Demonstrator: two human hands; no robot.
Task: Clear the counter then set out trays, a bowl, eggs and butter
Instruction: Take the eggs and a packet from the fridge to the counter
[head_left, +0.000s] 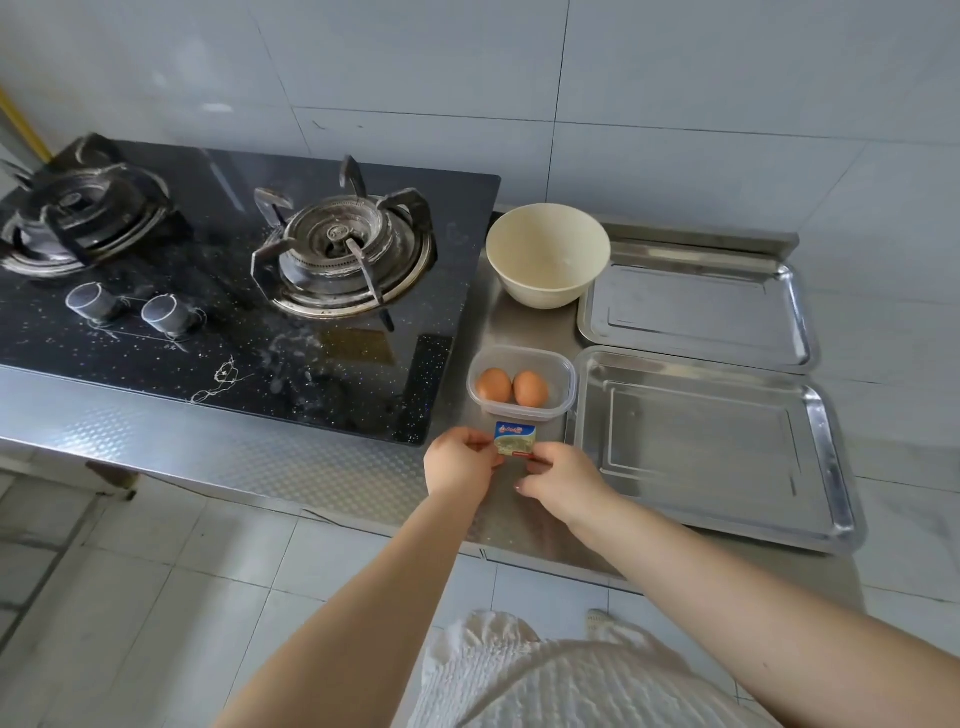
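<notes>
A small wrapped butter pack (515, 438) stands at the counter's front, just before a clear plastic container (561, 375) with two brown eggs (511, 387). My left hand (460, 467) pinches the pack's left edge and my right hand (563, 478) pinches its lower right edge. A cream bowl (547, 254) sits behind the container. Two steel trays lie to the right, one at the back (696, 312) and one in front (711, 447).
A black glass gas stove (218, 291) with two burners and two knobs fills the counter's left side. The steel counter (260, 457) ends at a front edge below my hands. A tiled wall rises behind, tiled floor below.
</notes>
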